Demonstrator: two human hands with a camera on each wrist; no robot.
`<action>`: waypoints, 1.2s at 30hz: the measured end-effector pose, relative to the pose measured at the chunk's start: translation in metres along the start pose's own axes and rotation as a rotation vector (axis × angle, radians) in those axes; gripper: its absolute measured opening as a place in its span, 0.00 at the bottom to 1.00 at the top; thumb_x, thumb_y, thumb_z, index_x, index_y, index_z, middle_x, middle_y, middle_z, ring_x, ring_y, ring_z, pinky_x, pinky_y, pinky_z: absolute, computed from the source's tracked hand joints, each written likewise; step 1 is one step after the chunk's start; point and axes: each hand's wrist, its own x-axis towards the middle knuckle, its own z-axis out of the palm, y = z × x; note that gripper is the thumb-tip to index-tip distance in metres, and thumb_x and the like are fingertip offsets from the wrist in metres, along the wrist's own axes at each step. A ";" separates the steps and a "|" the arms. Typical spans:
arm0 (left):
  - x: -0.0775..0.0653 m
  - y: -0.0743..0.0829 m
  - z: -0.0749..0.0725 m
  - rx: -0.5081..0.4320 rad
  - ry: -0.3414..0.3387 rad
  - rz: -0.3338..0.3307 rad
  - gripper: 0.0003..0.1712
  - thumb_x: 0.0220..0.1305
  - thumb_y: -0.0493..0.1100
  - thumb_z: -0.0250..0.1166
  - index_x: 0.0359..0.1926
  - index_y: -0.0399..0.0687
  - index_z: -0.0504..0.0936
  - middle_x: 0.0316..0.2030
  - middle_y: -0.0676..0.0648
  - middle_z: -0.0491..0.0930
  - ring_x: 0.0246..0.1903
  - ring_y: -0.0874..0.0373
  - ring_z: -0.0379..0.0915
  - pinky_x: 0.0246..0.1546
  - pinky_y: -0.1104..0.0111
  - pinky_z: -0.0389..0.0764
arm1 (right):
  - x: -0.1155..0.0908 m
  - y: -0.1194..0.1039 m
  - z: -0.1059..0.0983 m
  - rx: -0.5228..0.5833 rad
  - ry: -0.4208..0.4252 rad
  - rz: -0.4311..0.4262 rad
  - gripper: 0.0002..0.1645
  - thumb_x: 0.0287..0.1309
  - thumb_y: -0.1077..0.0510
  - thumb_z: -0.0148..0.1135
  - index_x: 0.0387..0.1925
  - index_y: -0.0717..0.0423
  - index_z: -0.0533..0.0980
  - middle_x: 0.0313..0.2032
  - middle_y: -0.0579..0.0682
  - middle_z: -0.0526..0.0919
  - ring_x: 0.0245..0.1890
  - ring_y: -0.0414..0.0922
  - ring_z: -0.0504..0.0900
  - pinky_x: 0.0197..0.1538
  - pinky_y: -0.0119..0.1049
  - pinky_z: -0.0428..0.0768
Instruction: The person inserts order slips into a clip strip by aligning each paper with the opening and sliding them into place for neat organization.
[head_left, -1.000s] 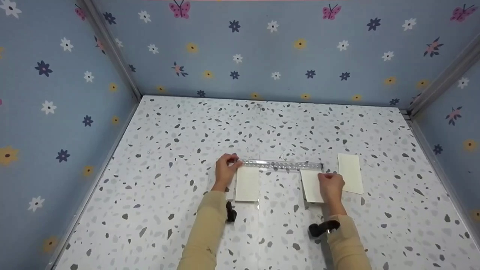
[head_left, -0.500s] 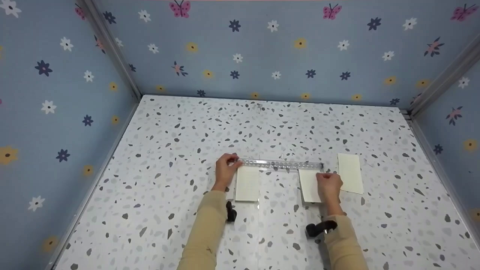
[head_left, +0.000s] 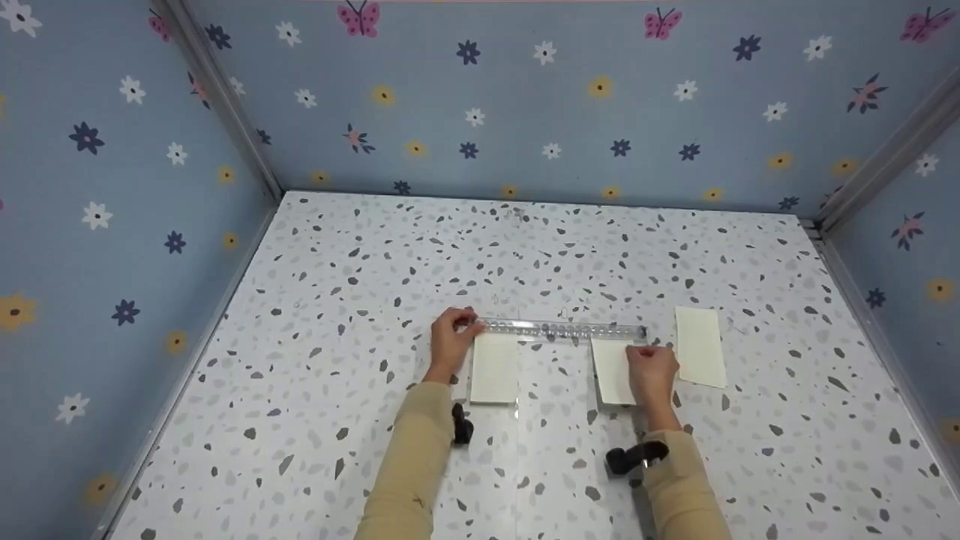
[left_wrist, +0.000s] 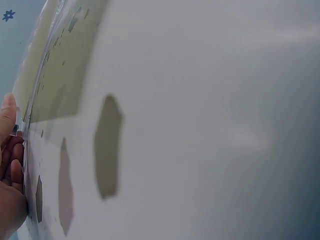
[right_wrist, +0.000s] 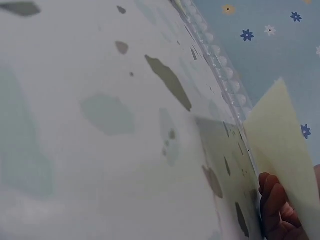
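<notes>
In the head view my left hand (head_left: 450, 343) pinches the left end of a clear plastic strip (head_left: 559, 330), long and straight with a row of round bumps. A pale yellow paper slip (head_left: 495, 369) lies flat just below that end, its top edge meeting the strip. My right hand (head_left: 652, 376) pinches the right edge of another pale yellow paper slip (head_left: 612, 371) below the strip's right part. In the right wrist view this held slip (right_wrist: 277, 135) stands tilted up off the table, between thumb and fingers (right_wrist: 272, 200). The left thumb (left_wrist: 7, 117) shows at the strip's end.
A third yellow paper slip (head_left: 701, 346) lies on the speckled white table (head_left: 360, 300), right of my right hand. Blue flowered panels (head_left: 517, 97) enclose the back and both sides. Black wrist cameras (head_left: 636, 457) hang under the sleeves.
My right hand has slid a little to the left with its paper slip, along the strip, away from the third slip. My left hand and the strip have stayed put.
</notes>
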 end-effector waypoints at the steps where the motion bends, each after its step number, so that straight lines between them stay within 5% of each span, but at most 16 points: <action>1: 0.000 0.000 0.000 0.000 -0.001 0.003 0.11 0.48 0.33 0.67 0.35 0.33 0.79 0.33 0.43 0.77 0.35 0.54 0.72 0.40 0.66 0.73 | 0.000 0.000 0.001 0.003 -0.004 0.000 0.14 0.53 0.57 0.54 0.31 0.67 0.78 0.27 0.59 0.78 0.25 0.48 0.74 0.26 0.34 0.71; 23: -0.001 0.001 -0.001 -0.003 -0.005 -0.018 0.11 0.48 0.34 0.67 0.35 0.34 0.79 0.31 0.43 0.76 0.34 0.54 0.70 0.39 0.65 0.71 | -0.002 -0.006 0.009 0.023 -0.089 0.106 0.13 0.58 0.56 0.51 0.37 0.64 0.73 0.33 0.56 0.75 0.30 0.46 0.73 0.31 0.34 0.72; 36: -0.001 0.000 -0.001 0.017 0.000 0.004 0.10 0.48 0.34 0.67 0.34 0.34 0.79 0.31 0.43 0.76 0.34 0.54 0.71 0.39 0.65 0.72 | -0.005 -0.007 0.014 0.020 -0.048 0.020 0.11 0.54 0.59 0.54 0.30 0.66 0.76 0.26 0.55 0.76 0.24 0.45 0.71 0.26 0.34 0.69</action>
